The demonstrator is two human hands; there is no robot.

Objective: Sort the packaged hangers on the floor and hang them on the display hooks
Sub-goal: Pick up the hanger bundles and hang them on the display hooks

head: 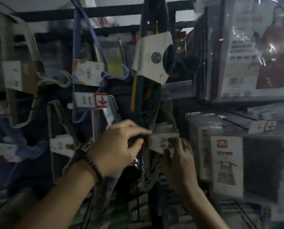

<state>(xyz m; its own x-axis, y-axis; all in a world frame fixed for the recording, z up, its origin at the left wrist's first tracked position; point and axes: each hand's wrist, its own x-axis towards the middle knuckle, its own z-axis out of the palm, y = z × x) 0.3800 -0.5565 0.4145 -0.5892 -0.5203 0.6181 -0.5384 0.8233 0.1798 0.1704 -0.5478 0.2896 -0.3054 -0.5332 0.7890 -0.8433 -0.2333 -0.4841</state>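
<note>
Pack: pack (164,141) low centre on rack, dark hangers w/ white card round them, just under green pack (152,58); top end hidden by fingers, blurred.
L hand: left hand (118,146) fingers curled, gripping pack's dark part just left of card; bead bracelet (95,167) on wrist.
R hand: right hand (177,162) fingertips and thumb pinching card's lower right edge.
Room: tight. Narrow dark gap betw. clear sleeve at left of hands and bagged goods at right; green pack's lower end comes down to touch or nearly touch held pack, can't tell which. More room below forearms, dim.
Edges: card's top edge near level w/ L knuckles; bagged goods' left edge just beside R hand.
Surface: rack bars (105,14) dark, horizontal, pale wall behind up top. Poor light, motion blur.
Around, left: blue pack (88,71) w/ printed card, price tag (91,100) w/ red arrow under it; beige pack (20,76) far left; another carded pack (60,144) low left, near L wrist.
Around, right: bagged apron (227,162) w/ white label, stacked; big glossy bag (256,52) above it; second tag (261,126) betw. them.
In the way: green pack overhead, bagged apron at R hand's side.
</note>
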